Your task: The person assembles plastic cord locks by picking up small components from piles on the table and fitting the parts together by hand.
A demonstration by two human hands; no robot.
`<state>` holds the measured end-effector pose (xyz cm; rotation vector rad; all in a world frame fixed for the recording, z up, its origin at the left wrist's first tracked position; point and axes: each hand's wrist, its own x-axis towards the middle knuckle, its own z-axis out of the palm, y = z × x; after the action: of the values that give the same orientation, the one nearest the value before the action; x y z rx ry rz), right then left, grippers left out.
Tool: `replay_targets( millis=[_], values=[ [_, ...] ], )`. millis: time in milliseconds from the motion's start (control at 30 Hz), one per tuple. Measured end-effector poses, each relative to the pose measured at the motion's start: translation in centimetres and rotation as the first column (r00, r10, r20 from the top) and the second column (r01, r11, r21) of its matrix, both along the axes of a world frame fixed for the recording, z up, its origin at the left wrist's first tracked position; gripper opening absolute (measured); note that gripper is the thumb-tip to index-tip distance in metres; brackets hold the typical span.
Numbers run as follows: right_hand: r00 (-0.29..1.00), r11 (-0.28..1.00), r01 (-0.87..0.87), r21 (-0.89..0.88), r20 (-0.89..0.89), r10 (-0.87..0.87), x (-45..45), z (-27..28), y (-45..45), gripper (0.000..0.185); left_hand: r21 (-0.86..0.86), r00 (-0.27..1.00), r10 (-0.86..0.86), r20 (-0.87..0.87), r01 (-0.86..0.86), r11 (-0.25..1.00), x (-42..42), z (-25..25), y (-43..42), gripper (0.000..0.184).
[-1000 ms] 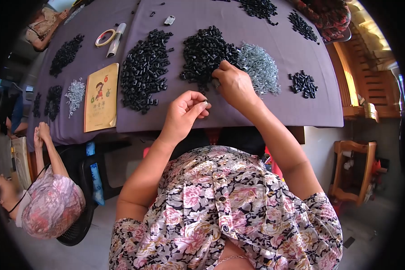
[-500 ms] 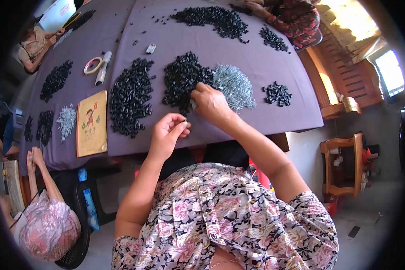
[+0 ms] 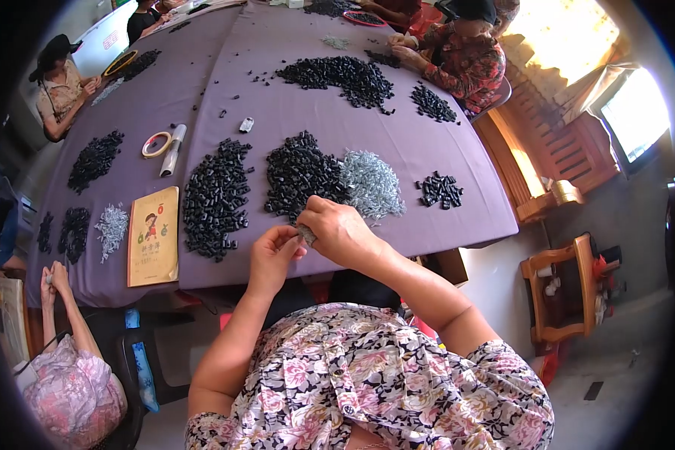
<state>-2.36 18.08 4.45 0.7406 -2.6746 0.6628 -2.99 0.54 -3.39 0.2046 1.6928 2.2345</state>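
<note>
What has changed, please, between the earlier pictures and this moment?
The right hand has drawn back from the black pile toward the body, meeting the left hand; whether it brought a piece is hidden. The view has tilted upward, showing more of the table. The large clear pile and notebook stay put.

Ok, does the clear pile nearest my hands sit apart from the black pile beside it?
No, the left edge of the clear pile meets the right side of the black pile.

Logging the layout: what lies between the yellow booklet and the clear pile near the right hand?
In the head view, the left black heap lies beside the booklet, then the second black heap meets the clear pile.
</note>
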Motion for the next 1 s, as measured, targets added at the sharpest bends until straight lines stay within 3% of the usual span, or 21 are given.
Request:
replay_targets(
  millis=[100, 400, 500, 700, 800, 1000],
  values=[
    [0.999, 0.993, -0.01, 0.119, 0.051, 0.004, 0.1, -0.2, -0.2, 0.01, 0.023, 1.0, -0.003, -0.012, 0.004, 1.0, 0.0, -0.2, 0.0, 0.01],
    [0.996, 0.984, -0.017, 0.18, 0.089, 0.001, 0.2, 0.3, 0.1, 0.007, 0.015, 0.999, -0.022, -0.032, 0.023, 1.0, 0.3, 0.0, 0.0, 0.009],
    [0.989, 0.994, -0.047, 0.1, 0.144, 0.032, 0.3, 0.5, 0.4, 0.007, 0.012, 0.998, -0.04, -0.046, 0.041, 0.999, 0.2, -0.1, -0.1, 0.009],
    [0.992, 0.995, 0.027, 0.099, 0.123, -0.04, 0.4, -0.9, 0.0, 0.009, -0.046, 0.999, -0.026, -0.046, 0.024, 0.999, 0.2, -0.2, 0.1, 0.008],
    [0.967, 0.993, 0.094, -0.074, 0.244, -0.074, 0.3, -1.6, 0.2, 0.012, -0.049, 0.999, -0.031, -0.033, 0.03, 0.998, 0.1, -0.1, 0.0, 0.008],
    [0.953, 0.965, 0.13, -0.229, 0.299, -0.058, 1.4, -2.0, 0.0, 0.017, -0.1, 0.998, -0.014, -0.062, 0.007, 0.995, 0.0, -0.5, 0.7, 0.008]
  ],
)
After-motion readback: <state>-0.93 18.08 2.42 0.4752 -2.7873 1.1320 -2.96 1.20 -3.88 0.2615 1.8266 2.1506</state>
